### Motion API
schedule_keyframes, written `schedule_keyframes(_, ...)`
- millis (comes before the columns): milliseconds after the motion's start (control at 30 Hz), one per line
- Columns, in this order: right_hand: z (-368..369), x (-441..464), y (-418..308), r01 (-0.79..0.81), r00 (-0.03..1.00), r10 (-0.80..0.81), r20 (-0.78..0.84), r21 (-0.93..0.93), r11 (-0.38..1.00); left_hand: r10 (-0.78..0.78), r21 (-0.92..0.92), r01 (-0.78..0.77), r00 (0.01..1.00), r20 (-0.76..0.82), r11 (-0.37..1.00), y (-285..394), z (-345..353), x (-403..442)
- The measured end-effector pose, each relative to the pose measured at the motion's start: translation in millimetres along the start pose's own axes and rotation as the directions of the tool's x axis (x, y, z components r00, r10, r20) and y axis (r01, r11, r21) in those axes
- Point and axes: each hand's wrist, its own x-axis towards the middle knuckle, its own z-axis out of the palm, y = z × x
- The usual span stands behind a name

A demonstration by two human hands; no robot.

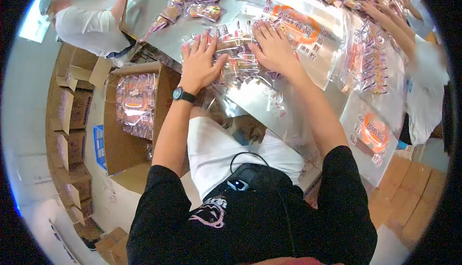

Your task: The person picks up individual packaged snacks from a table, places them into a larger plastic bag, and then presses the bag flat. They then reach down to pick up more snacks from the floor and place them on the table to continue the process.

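Bag (pixel 236 41) of packets (pixel 247 64) near counter's (pixel 166 38) near edge, left hand (pixel 198 67) and right hand (pixel 276 48) palm-down on opposite sides, both grips open, fingers spread, pinching nothing, probably to spread pressure evenly.

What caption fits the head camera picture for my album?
Left hand and right hand rest on a bag of wrapped snacks.

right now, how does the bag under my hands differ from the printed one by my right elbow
The packed bag bulges with wrapped packets; the printed bag lies flat and looks unfilled. Your left hand and right hand rest on the packed bag, while neither touches the printed bag. Both look like clear plastic.
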Motion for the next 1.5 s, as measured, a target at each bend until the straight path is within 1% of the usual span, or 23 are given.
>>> schedule_keyframes(200,13,-3,-1,0.028,0.992,-0.024,-0.126,0.032,0.999,0.001,-0.038,-0.002,1.0,-0.028,0.999,-2,3,-6)
schedule_keyframes(433,6,4,6,0.037,0.998,-0.031,-0.049,0.11,0.993,0.017,-0.07,-0.014,0.999,0.033,0.997,-11,-1,3)
schedule_keyframes(500,-5,8,9,0.026,0.999,-0.031,0.037,0.124,0.992,0.035,-0.113,-0.033,0.999,0.019,0.993,-11,-9,3)
schedule_keyframes(533,-12,4,11,0.014,0.995,-0.026,0.092,0.127,0.992,0.027,-0.079,-0.028,1.0,-0.013,0.996,-6,-13,-5)
schedule_keyframes(600,-14,-13,16,0.063,0.994,-0.043,-0.096,0.215,0.975,0.023,-0.011,-0.024,0.996,-0.085,1.0,7,-25,-12)
schedule_keyframes(633,-22,-23,17,0.094,0.983,-0.047,-0.179,0.269,0.958,0.057,-0.082,-0.089,0.942,-0.33,0.993,26,-37,-27)
schedule_keyframes(700,-34,-52,21,0.118,0.941,0.001,-0.339,0.331,0.936,0.047,-0.257,-0.174,0.9,-0.433,0.951,66,-58,-69)
schedule_keyframes(733,-45,-72,25,0.062,0.951,0.067,-0.301,0.398,0.915,0.109,-0.349,-0.302,0.871,-0.479,0.887,88,-66,-97)
schedule_keyframes(767,-61,-93,28,0.001,0.958,0.132,-0.254,0.464,0.886,0.221,-0.435,-0.366,0.911,-0.349,0.823,105,-67,-124)
schedule_keyframes(800,-72,-114,24,-0.061,0.96,0.193,-0.201,0.525,0.849,0.369,-0.499,-0.469,0.883,-0.29,0.729,120,-61,-140)
schedule_keyframes(833,-81,-135,13,-0.098,0.962,0.209,-0.174,0.495,0.863,0.419,-0.493,-0.426,0.899,-0.132,0.759,135,-53,-154)
schedule_keyframes(900,-99,-172,-5,-0.157,0.96,0.237,-0.146,0.42,0.894,0.366,-0.504,-0.385,0.92,-0.14,0.773,147,-18,-162)
schedule_keyframes(933,-102,-188,-15,-0.159,0.96,0.245,-0.136,0.456,0.876,0.342,-0.513,-0.365,0.929,-0.144,0.777,150,-2,-164)
schedule_keyframes(967,-102,-203,-29,-0.165,0.959,0.256,-0.124,0.49,0.856,0.359,-0.447,-0.359,0.929,-0.087,0.819,150,7,-162)
schedule_keyframes(1033,-104,-232,-60,-0.152,0.965,0.258,-0.042,0.711,0.687,0.364,-0.367,-0.386,0.922,-0.13,0.847,156,6,-146)
schedule_keyframes(1100,-83,-243,-76,-0.095,0.985,0.167,-0.044,0.67,0.736,0.391,-0.334,-0.417,0.909,-0.144,0.845,159,3,-128)
schedule_keyframes(1133,-72,-247,-83,-0.059,0.992,0.119,-0.048,0.651,0.757,0.362,-0.276,-0.365,0.93,-0.063,0.889,163,3,-125)
schedule_keyframes(1200,-54,-244,-86,-0.041,0.982,0.148,-0.118,0.63,0.775,0.281,-0.123,-0.27,0.957,0.076,0.955,168,3,-111)
schedule_keyframes(1233,-49,-234,-85,-0.03,0.974,0.163,-0.16,0.618,0.785,0.408,-0.102,-0.437,0.886,-0.219,0.894,162,10,-91)
schedule_keyframes(1333,-49,-210,-90,-0.099,0.958,0.255,-0.135,0.677,0.73,0.361,-0.112,-0.395,0.901,-0.241,0.912,167,15,-65)
schedule_keyframes(1367,-41,-205,-88,-0.109,0.94,0.299,-0.162,0.689,0.717,0.346,-0.038,-0.357,0.924,-0.164,0.933,169,17,-60)
schedule_keyframes(1467,-22,-188,-79,-0.119,0.903,0.368,-0.221,0.694,0.71,0.336,-0.056,-0.396,0.839,-0.428,0.917,162,18,-61)
schedule_keyframes(1500,-21,-183,-76,-0.136,0.9,0.378,-0.219,0.682,0.719,0.328,0.027,-0.392,0.727,-0.604,0.919,160,19,-62)
